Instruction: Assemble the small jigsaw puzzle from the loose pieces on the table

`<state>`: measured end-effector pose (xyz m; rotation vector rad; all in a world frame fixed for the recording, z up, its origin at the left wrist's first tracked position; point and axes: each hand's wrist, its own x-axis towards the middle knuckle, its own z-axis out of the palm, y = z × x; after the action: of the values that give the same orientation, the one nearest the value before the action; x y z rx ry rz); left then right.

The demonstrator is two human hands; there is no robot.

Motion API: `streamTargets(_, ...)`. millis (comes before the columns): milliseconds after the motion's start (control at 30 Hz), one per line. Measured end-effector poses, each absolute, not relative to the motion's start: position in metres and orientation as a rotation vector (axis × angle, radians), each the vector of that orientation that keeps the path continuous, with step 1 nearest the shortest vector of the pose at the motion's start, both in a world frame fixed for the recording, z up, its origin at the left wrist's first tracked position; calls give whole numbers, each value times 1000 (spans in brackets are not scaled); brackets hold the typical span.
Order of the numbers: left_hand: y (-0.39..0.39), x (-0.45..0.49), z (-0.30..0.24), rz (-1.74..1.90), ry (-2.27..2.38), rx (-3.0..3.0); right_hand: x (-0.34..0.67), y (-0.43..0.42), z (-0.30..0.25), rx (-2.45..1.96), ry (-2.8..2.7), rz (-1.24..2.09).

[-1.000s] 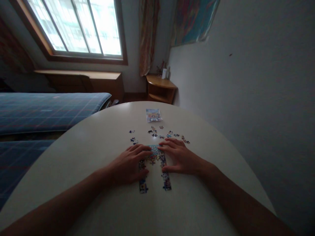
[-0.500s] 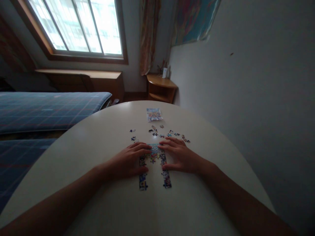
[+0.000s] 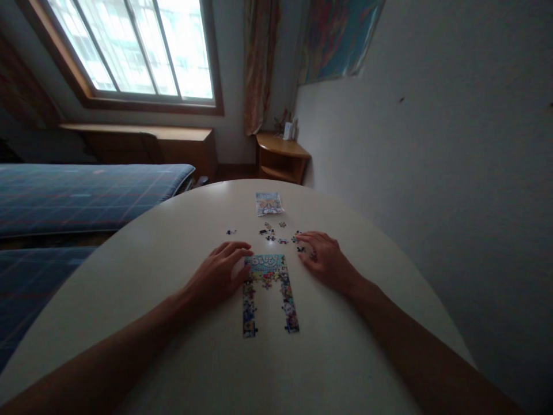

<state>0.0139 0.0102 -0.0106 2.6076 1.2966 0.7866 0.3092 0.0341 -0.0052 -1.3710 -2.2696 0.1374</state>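
Observation:
A partly joined jigsaw puzzle (image 3: 264, 265) lies flat on the white table, with a lettered top band and two strips running down from it. My left hand (image 3: 224, 266) rests at its upper left corner, fingers loosely bent and thumb apart, by the puzzle's edge. To the right of the puzzle, my right hand (image 3: 325, 259) arches low over loose puzzle pieces (image 3: 301, 249), its thumb and fingers apart. It partly hides some of those pieces. Whether its fingertips touch them I cannot tell.
More loose pieces (image 3: 270, 235) lie beyond the puzzle, with a small pair (image 3: 231, 231) farther left. A printed picture sheet (image 3: 268, 204) lies near the far edge of the round table (image 3: 181, 219). A bed (image 3: 95, 196) stands left, a wall (image 3: 432, 190) right.
My right hand has left the puzzle's right side and moved right onto the loose pieces. My left hand has drawn back slightly left, uncovering the puzzle's top band.

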Motion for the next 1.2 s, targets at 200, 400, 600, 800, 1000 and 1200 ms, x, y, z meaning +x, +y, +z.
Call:
streamTargets(200, 17, 8, -13, 746, 1667, 2550, 314, 38, -8, -1423, -2257, 143)
streamTargets(400, 16, 10, -11, 683, 1714, 2504, 311, 38, -8, -1439, -2204, 114)
streamTargets(600, 17, 10, -12, 714, 1680, 2484, 314, 41, -9, -1504, -2141, 71)
streamTargets(800, 22, 7, -15, 758, 1661, 2400, 315, 42, -10, -1501, -2129, 74)
streamTargets(1000, 23, 7, -14, 837, 1723, 2366, 315, 42, -11, -1494, -2107, 58)
streamTargets(1200, 21, 8, -13, 842, 1832, 2344, 319, 45, -12, -1539, -2039, 37)
